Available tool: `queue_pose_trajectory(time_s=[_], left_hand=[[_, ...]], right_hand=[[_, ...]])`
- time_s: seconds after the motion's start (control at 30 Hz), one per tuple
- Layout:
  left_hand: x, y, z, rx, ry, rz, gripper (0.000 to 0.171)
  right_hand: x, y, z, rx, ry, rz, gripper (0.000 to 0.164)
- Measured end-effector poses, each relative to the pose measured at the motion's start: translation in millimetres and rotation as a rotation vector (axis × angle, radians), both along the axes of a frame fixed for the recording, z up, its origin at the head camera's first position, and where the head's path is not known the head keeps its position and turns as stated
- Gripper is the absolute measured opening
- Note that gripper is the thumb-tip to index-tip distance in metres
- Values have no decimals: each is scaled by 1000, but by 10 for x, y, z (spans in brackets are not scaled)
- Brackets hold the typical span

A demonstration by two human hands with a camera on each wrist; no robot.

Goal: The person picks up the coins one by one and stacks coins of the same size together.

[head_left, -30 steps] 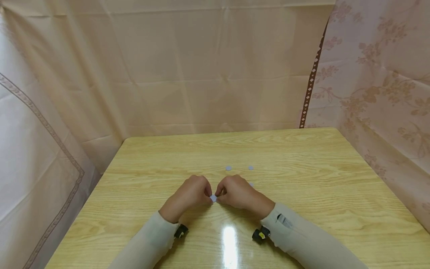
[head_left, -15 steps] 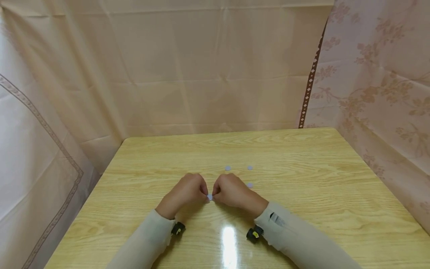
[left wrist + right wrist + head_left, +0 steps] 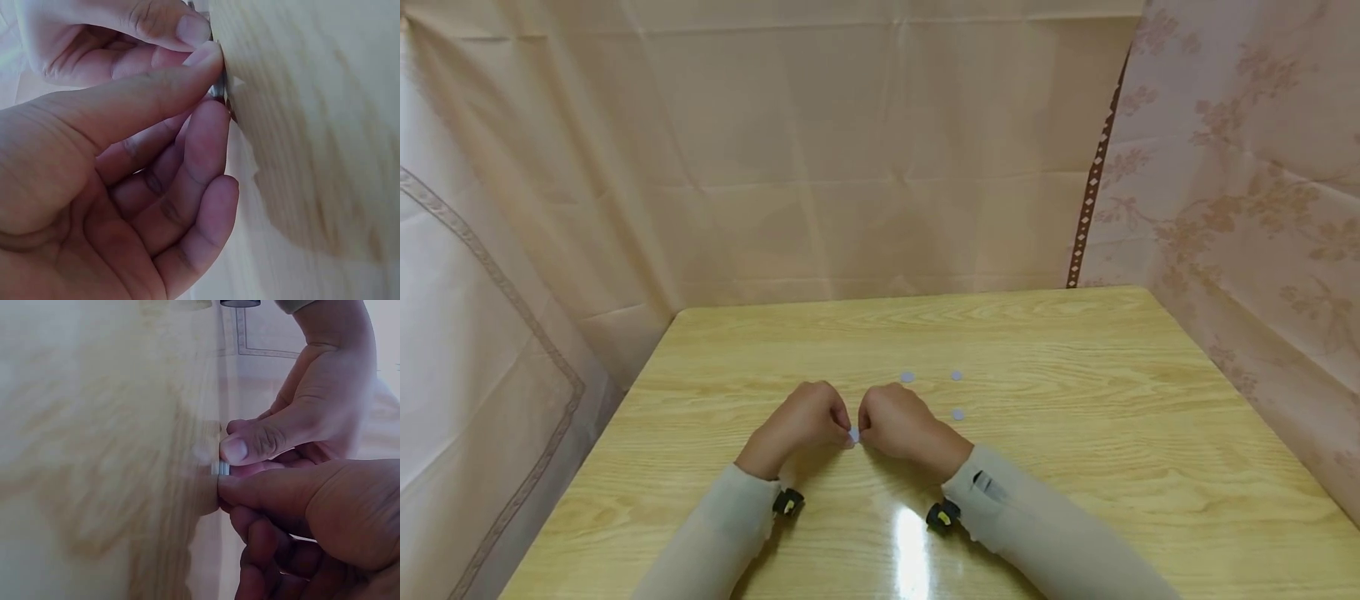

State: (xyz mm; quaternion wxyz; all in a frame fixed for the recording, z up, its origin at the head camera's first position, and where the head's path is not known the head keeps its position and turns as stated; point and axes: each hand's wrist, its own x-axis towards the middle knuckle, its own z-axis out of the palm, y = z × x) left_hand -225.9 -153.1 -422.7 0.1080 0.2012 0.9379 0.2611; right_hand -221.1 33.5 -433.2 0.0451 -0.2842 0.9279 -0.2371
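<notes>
Between my two hands, close over the wooden table (image 3: 1075, 467), is a small pale disc (image 3: 853, 435), mostly covered by fingertips. My left hand (image 3: 808, 415) pinches its left side with thumb and forefinger. From the right, my right hand (image 3: 898, 421) pinches the other side. In the right wrist view the disc's thin edge (image 3: 221, 468) shows as a light strip between the two thumbs. The left wrist view gives just a grey sliver of the disc (image 3: 217, 87) beneath the left thumb, the other left fingers loosely curled below.
Three similar pale discs lie flat beyond and right of the hands: one disc (image 3: 907, 377) at back left, another disc (image 3: 956, 376) at back right, and a nearer disc (image 3: 958, 415). A beige curtain (image 3: 865, 167) hangs behind the table's far edge.
Both hands have shifted left and slightly away from me, carrying the disc between them. The nearer disc on the right, partly covered before by the right hand, now shows fully.
</notes>
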Motion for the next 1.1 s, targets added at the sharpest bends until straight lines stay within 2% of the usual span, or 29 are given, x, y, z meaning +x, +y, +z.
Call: queue_pose_trajectory(time_s=[0.3,0.63,1.1], left_hand=[[-68,-74,5,-17,-31,57,19],[-73,-91,13,-18,-72,98,20],[-32,-85,59,-26,-69,91,21]], right_hand=[[-51,-96,-5,9,12,-22,18],[-69,-59,-30,-14,-33,-25,17],[-37,-55,0,2,-30,-44,13]])
